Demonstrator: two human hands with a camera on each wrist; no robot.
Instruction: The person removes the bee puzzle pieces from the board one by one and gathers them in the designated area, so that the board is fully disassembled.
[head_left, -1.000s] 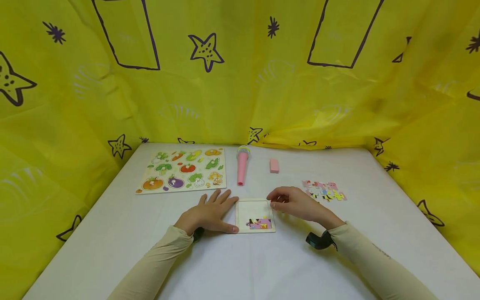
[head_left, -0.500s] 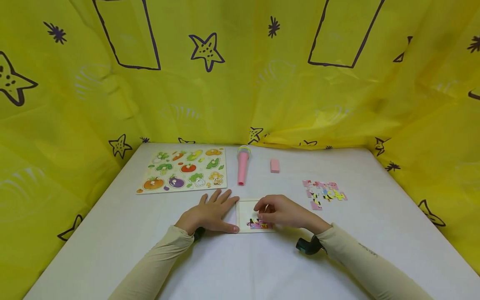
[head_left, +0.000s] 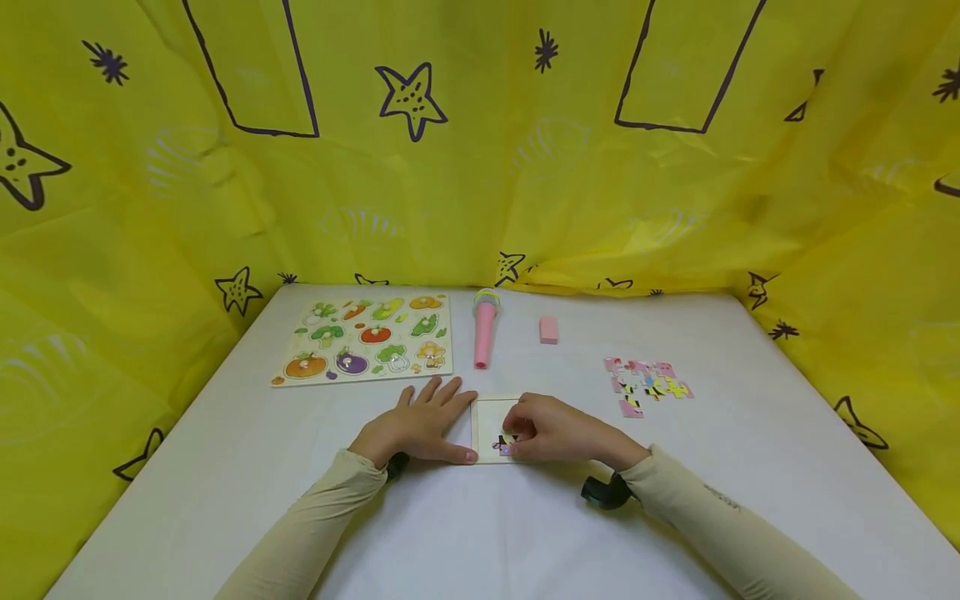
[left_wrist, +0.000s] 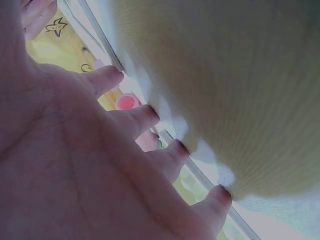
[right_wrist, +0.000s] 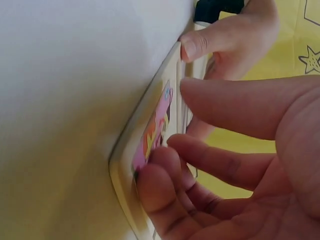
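A small pale puzzle tray (head_left: 476, 425) lies flat near the table's middle. Joined pink and yellow jigsaw pieces (right_wrist: 152, 130) lie along its near side, partly hidden by my right hand in the head view. My left hand (head_left: 416, 431) rests spread beside the tray, thumb and forefinger touching its left border. Over the tray's right part, my right hand (head_left: 558, 432) bends its fingers down, and their tips touch the pieces in the right wrist view. Its thumb stands apart from these fingertips, and I see no piece pinched between them.
More jigsaw pieces (head_left: 648, 383) lie at the right. Behind the tray are a pink toy microphone (head_left: 485, 333) and a pink block (head_left: 549, 330). A vegetable puzzle board (head_left: 367, 342) lies at the back left. Yellow patterned cloth (head_left: 480, 167) surrounds the table.
My right hand has moved from the tray's upper right corner left and down onto the pieces, uncovering a loose piece at the right. The left hand has stayed in place.
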